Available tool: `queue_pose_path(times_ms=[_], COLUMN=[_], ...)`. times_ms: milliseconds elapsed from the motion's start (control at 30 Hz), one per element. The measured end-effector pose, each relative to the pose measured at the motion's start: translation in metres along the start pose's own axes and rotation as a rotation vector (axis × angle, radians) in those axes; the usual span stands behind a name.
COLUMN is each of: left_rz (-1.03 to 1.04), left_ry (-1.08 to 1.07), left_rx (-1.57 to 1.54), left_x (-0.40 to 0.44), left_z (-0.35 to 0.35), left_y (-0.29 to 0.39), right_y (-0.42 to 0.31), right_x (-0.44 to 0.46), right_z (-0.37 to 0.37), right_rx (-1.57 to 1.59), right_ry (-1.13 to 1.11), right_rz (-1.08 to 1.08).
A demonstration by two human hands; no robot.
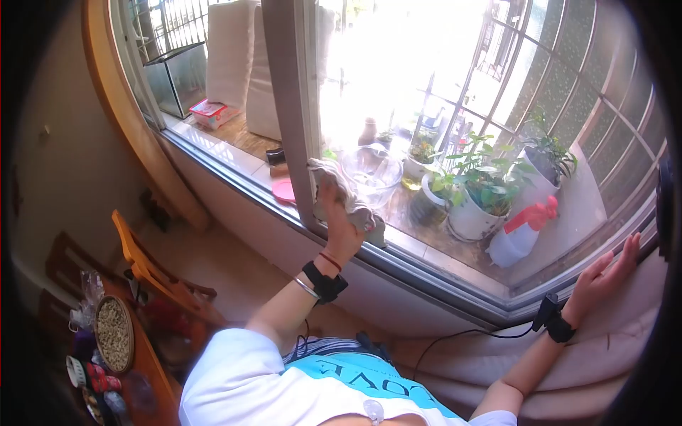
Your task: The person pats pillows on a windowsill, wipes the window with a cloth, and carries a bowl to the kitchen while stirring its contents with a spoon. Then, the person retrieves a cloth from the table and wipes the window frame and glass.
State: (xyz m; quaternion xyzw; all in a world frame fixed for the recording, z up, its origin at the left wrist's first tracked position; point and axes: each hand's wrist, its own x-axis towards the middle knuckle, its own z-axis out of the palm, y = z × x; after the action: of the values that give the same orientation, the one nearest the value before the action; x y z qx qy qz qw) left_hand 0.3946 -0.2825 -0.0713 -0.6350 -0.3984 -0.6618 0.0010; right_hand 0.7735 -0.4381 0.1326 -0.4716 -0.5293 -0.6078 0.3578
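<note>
My left hand (341, 231) presses a crumpled grey-beige cloth (348, 195) against the lower corner of the window glass, beside the upright window frame (291, 106). Part of the cloth hangs down toward the sill track, and my fingers are partly lost against it. My right hand (600, 284) is stretched out at the far right, fingers extended and holding nothing. It lies close to the right side of the window frame, above pale folded fabric (597, 355). Each wrist wears a black strapped device.
Beyond the glass stand a clear plastic bowl (371, 174), potted plants (479, 206) and a spray bottle (517, 234) with a red top. A red-lidded box (208, 112) sits left. Behind me are an orange chair (142, 255) and a basket of nuts (114, 334). A black cable (462, 334) runs toward my right wrist.
</note>
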Motion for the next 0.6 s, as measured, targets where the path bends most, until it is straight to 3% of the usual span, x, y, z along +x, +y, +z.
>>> queue_pose_path(times_ms=[33,133,233,267,300,400,433,467,533,600], left_rz=[0.152,0.247,0.307,0.056,0.050,0.063,0.198,0.323,-0.020,-0.474], left_ry=[-0.025,0.027,0.174,0.177,0.204,-0.064,-0.094,-0.132,-0.153,-0.168], left_rx=[0.136,0.160,0.101,-0.053,-0.003,0.018,0.081,0.152,-0.101,-0.304], left_x=[0.010,0.053,0.115,0.104,0.092,0.046,0.027,0.007,-0.022,-0.041], left_z=[-0.006,-0.011,-0.010,0.004,0.015,0.018,0.005,-0.007,-0.020,-0.052], left_y=[0.004,0.000,0.045,0.041,0.039,0.029,0.032,0.039,0.051,0.080], right_y=[-0.001,0.000,0.001,0.005,0.002,-0.022,-0.060,-0.091,-0.161,-0.229], right_x=[0.000,-0.002,-0.005,-0.006,-0.006,-0.034,-0.045,-0.054,-0.089,-0.101], right_z=[0.000,0.001,-0.001,-0.002,-0.007,0.002,0.005,0.006,0.012,-0.017], right_rx=[-0.007,-0.007,-0.028,-0.050,-0.059,0.241,0.551,0.659,0.941,1.463], right_ry=[-0.004,0.003,-0.029,-0.066,-0.119,-0.019,0.037,-0.004,-0.192,-0.564], right_rz=[0.020,-0.001,0.022,0.028,0.044,0.282,0.454,0.402,0.429,0.392])
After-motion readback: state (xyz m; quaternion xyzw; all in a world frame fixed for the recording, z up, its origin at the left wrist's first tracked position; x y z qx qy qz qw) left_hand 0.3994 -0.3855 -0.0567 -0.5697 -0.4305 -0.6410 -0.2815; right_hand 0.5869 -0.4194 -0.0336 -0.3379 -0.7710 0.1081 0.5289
